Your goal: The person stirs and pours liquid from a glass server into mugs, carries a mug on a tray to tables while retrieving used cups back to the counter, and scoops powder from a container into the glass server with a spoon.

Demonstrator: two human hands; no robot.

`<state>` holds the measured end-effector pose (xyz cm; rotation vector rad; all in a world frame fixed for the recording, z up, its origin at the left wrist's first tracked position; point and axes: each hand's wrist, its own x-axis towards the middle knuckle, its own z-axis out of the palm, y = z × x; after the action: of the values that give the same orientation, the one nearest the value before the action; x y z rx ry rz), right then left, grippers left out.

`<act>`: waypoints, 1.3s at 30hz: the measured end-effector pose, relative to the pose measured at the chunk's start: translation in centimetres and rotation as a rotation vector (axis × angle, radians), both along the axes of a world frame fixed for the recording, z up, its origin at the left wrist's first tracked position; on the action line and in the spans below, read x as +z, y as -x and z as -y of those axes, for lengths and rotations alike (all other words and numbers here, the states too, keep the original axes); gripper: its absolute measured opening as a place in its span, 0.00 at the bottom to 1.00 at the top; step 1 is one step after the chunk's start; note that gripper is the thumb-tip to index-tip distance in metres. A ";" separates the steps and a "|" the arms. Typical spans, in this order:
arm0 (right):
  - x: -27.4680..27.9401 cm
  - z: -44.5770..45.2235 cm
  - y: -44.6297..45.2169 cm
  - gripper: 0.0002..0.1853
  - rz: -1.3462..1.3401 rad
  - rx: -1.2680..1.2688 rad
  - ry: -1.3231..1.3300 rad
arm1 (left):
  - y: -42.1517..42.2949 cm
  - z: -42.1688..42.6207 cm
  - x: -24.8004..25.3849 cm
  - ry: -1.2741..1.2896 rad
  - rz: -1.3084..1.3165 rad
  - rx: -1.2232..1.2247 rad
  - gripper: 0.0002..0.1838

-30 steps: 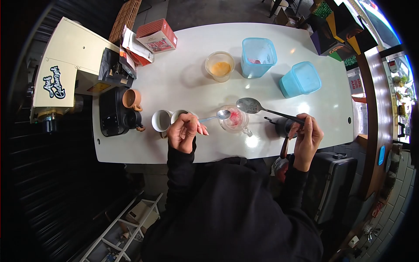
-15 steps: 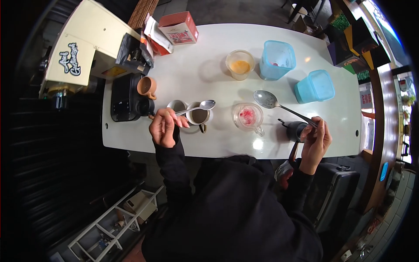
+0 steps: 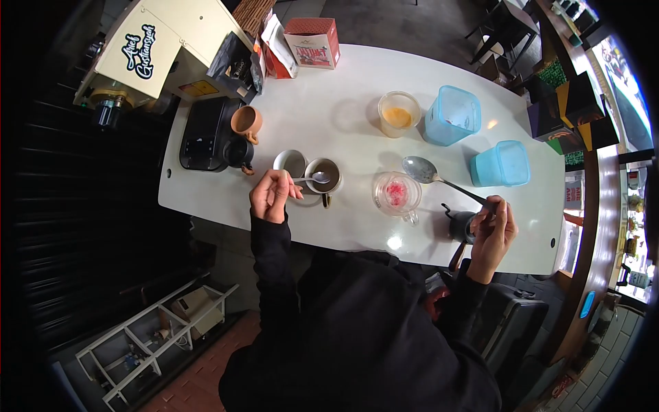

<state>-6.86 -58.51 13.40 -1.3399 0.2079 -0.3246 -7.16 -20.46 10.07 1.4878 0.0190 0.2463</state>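
My left hand (image 3: 272, 195) pinches a teaspoon (image 3: 303, 179) by its handle. The bowl of that teaspoon is at the mouth of a mug (image 3: 336, 188); whether it touches the contents I cannot tell. A second pale cup (image 3: 283, 155) stands against the mug's left side. In my right hand (image 3: 494, 233) is a large metal serving spoon (image 3: 420, 169), its bowl pointing left above the table. Just below that bowl sits a clear glass cup (image 3: 397, 195) with red and pinkish bits inside. A dark pitcher (image 3: 460, 225) is beside my right hand, partly hidden.
Behind stand a plastic cup with orange liquid (image 3: 397, 115) and two blue containers (image 3: 449, 117). On the left are a black scale-like device (image 3: 201, 144), a brown cup (image 3: 246, 121), a cream machine (image 3: 156, 48), bags and a red-white box (image 3: 313, 44). All rest on a white table (image 3: 343, 233).
The teaspoon in my left hand has come down to the mug's mouth. My right hand still holds the serving spoon near the glass cup. The whole view has shifted and tilted.
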 end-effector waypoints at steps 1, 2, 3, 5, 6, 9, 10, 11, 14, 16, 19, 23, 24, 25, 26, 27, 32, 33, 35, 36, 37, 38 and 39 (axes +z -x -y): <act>0.1 0.0 -0.1 0.17 -0.010 0.001 0.005 | -0.1 0.3 -0.2 0.005 0.005 -0.001 0.11; 0.1 0.0 -0.1 0.17 -0.012 -0.007 0.008 | -0.3 0.5 -0.5 0.025 -0.001 0.011 0.10; 0.2 0.0 -0.1 0.17 -0.009 -0.009 0.012 | -0.4 0.8 -0.8 0.046 -0.008 0.021 0.10; 0.3 0.2 -0.1 0.18 -0.013 0.009 0.023 | -0.6 0.8 -1.4 0.046 -0.004 0.006 0.09; 0.2 0.3 -0.1 0.18 -0.013 0.013 0.016 | -0.7 0.9 -1.5 0.038 -0.010 0.011 0.09; 0.2 0.4 -0.2 0.18 -0.017 0.000 0.001 | -1.0 0.9 -2.0 0.029 -0.023 0.015 0.09; 0.1 0.4 -0.2 0.18 -0.018 -0.008 0.003 | -1.0 0.8 -2.2 0.027 -0.029 0.020 0.09; 0.1 0.4 -0.2 0.18 -0.017 -0.014 -0.002 | -1.0 0.8 -2.3 0.028 -0.030 0.012 0.09; 0.6 0.2 -0.3 0.19 -0.033 -0.035 -0.012 | -1.1 0.8 -2.8 0.012 -0.086 0.046 0.10; 0.9 0.0 -0.3 0.19 -0.049 -0.048 -0.018 | -1.1 0.9 -2.9 -0.006 -0.095 0.042 0.10; 1.2 0.0 -0.4 0.20 -0.055 -0.057 -0.032 | -1.1 1.0 -3.0 -0.049 -0.117 0.039 0.10; 1.5 0.8 -1.0 0.20 0.010 -0.058 -0.022 | -1.0 0.8 -2.7 -0.080 -0.201 0.009 0.14; 1.6 1.1 -1.2 0.20 0.064 -0.047 0.001 | -1.0 0.7 -2.9 -0.080 -0.201 0.001 0.14; 1.9 1.4 -1.4 0.20 0.064 -0.056 0.003 | -1.1 0.6 -3.2 -0.087 -0.206 0.018 0.15; 2.3 1.7 -1.7 0.20 0.101 -0.073 0.016 | -1.1 0.5 -3.5 -0.093 -0.211 0.035 0.16; 2.6 2.1 -1.9 0.20 0.138 -0.089 0.029 | -1.1 0.3 -3.6 -0.091 -0.209 0.027 0.16; 2.9 2.8 -3.4 0.19 0.170 -0.119 0.044 | -1.3 0.0 -3.0 -0.199 -0.277 0.011 0.18; 2.9 2.6 -3.7 0.19 0.170 -0.126 0.044 | -1.4 0.1 -2.7 -0.223 -0.314 0.007 0.19; 2.8 2.0 -4.3 0.19 0.156 -0.150 0.040 | -1.7 0.0 -2.4 -0.222 -0.321 -0.006 0.19; 2.5 2.1 -4.5 0.19 0.153 -0.124 0.042 | -1.7 -0.1 -2.2 -0.221 -0.332 -0.013 0.19; 2.2 2.0 -4.8 0.19 0.154 -0.127 0.041 | -1.8 -0.1 -2.0 -0.223 -0.330 -0.016 0.19; 2.0 1.9 -5.1 0.19 0.143 -0.120 0.066 | -1.9 -0.1 -1.8 -0.208 -0.320 0.004 0.18; 1.9 1.8 -5.5 0.19 0.131 -0.114 0.090 | -2.0 -0.2 -1.6 -0.193 -0.310 0.023 0.16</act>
<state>-1.37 -60.27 15.29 -1.3929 0.1621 -0.5213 -5.14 -20.27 8.49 1.7067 0.2674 0.0343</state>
